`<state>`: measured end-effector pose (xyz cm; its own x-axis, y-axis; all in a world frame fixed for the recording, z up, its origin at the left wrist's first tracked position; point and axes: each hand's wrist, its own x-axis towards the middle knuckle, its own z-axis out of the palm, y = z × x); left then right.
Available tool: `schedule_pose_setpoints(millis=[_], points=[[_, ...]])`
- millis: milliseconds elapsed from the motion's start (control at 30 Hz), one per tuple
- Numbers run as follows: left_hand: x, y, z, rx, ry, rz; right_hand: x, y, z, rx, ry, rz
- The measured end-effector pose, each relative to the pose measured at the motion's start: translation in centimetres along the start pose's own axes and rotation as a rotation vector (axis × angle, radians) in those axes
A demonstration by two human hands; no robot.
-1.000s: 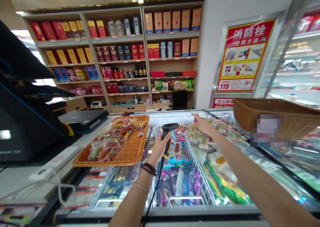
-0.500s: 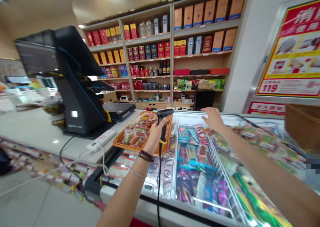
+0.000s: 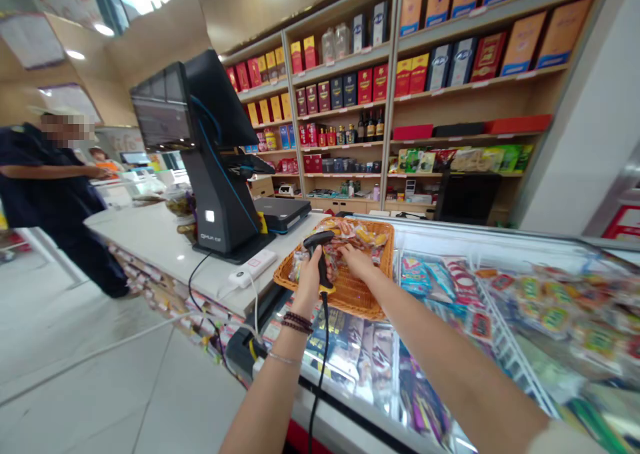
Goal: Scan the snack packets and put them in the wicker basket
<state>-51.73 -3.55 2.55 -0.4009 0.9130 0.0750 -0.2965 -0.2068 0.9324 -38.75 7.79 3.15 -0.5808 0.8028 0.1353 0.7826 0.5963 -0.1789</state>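
Observation:
In the head view, my left hand is wrapped around the handle of a black barcode scanner with yellow trim, its cable hanging down. The scanner is held upright over the front left part of an orange wicker basket. Clear-wrapped snack packets lie inside, mostly towards the back and left. My right hand reaches into the basket beside the scanner. Its fingers stretch out, and the tips touch the packets and are partly hidden among them.
The basket sits on a glass-topped freezer holding bagged goods. To its left, a black checkout terminal and a white power strip occupy the counter. A person in dark clothes stands far left. Shelves of boxes line the back.
My right hand has moved left from above the freezer into the basket. The camera view has turned left, bringing a person into sight. My left hand still grips the scanner.

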Motion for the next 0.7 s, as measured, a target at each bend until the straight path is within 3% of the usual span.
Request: schedule_pose_setpoints(millis=[133, 267, 367, 433, 567, 633, 700], points=[[-0.1, -0.5, 0.2, 0.016, 0.008, 0.022, -0.5, -0.5, 0.0, -0.135, 0.012, 0.036], [-0.4, -0.4, 0.4, 0.032, 0.020, 0.048, -0.9, -0.7, -0.3, -0.044, -0.008, 0.018], [-0.6, -0.1, 0.4, 0.034, 0.048, 0.054, -1.6, 0.6, -0.6, 0.052, -0.045, 0.027], [-0.9, 0.4, 0.7, 0.036, 0.069, 0.056, -2.6, 2.7, -1.0, 0.265, 0.048, 0.071], [-2.3, 1.3, 3.0, 0.030, 0.004, 0.085, -6.9, 9.1, -1.7, 1.019, 0.333, 0.159], [-3.3, 1.2, 5.4, 0.036, -0.109, 0.097, -10.0, 12.2, -2.1, 1.276, 0.317, 0.217], [-4.5, 0.5, 8.4, 0.055, -0.250, 0.104, -13.0, 14.8, -2.7, 1.389, 0.287, 0.294]])
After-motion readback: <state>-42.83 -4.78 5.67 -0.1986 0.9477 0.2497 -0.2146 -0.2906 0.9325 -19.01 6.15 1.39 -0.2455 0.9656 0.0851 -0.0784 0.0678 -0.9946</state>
